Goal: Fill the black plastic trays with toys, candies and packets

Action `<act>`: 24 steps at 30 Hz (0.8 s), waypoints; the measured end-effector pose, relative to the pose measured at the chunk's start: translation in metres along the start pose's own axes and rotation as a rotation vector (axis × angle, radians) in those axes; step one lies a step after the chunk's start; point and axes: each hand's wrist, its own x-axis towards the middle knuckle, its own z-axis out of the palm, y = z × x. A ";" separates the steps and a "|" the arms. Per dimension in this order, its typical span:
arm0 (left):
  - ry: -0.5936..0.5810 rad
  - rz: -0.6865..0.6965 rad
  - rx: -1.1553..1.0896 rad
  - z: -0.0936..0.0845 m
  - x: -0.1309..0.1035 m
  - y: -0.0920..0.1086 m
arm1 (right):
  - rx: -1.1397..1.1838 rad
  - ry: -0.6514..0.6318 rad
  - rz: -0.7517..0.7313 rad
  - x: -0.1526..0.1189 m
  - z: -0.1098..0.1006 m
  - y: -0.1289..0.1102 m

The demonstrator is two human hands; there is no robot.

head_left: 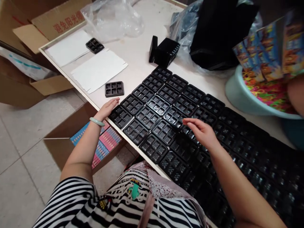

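Rows of black plastic trays, each with small square compartments, lie side by side on the table. My left hand, with a pale green bangle at the wrist, rests against the left corner tray. Its fingers are stretched out and hold nothing. Over the middle of the rows is my right hand, fingers extended and thumb slightly apart, with nothing visible in it. Whether its fingertips touch a tray, I cannot tell. A single black tray lies just beyond my left hand.
White sheets and another black tray lie farther back. Stacked black trays stand behind the rows, near a black bag. On the right, a pale basin holds colourful pieces and packets. Below the table's edge, an open carton holds pink and blue packs.
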 end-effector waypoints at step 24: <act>-0.078 0.347 0.141 0.103 0.022 0.107 | 0.236 0.362 0.144 -0.198 -0.015 0.026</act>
